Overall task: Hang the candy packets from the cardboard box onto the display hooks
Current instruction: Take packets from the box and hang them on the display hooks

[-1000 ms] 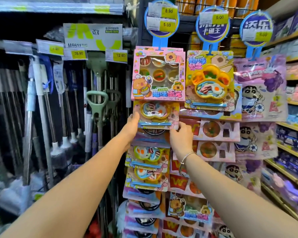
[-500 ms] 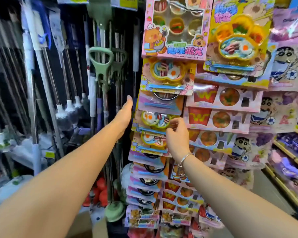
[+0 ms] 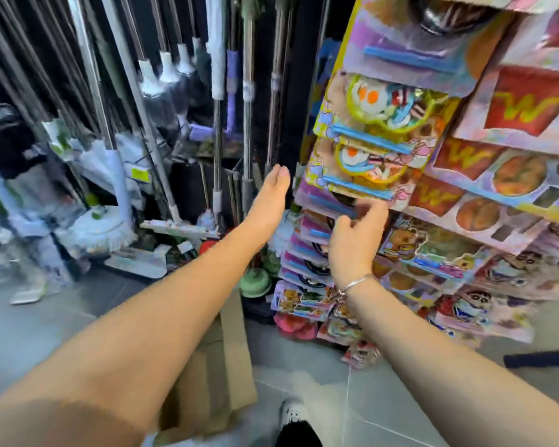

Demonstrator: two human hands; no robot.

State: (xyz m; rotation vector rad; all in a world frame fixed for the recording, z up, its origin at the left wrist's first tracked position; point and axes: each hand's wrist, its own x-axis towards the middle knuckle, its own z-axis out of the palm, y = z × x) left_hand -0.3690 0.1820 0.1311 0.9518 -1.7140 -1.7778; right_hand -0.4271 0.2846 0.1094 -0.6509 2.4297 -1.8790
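While left hand (image 3: 269,201) spreads flat, candy packets (image 3: 380,106) hang overlapped — column vertical.

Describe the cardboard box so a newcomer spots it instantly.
Find the hanging colourful candy packets on the right and drop to the grey tiled floor at their foot. The open brown cardboard box stands there, partly under the left forearm, left of a white shoe. It is the only plain brown thing; its neighbours are printed, white or green.

A grey tiled floor (image 3: 46,337) is seen in a brightly lit shop aisle, where metal-handled mops (image 3: 105,225) are stood in rows against a dark wall (image 3: 296,75) at the left.
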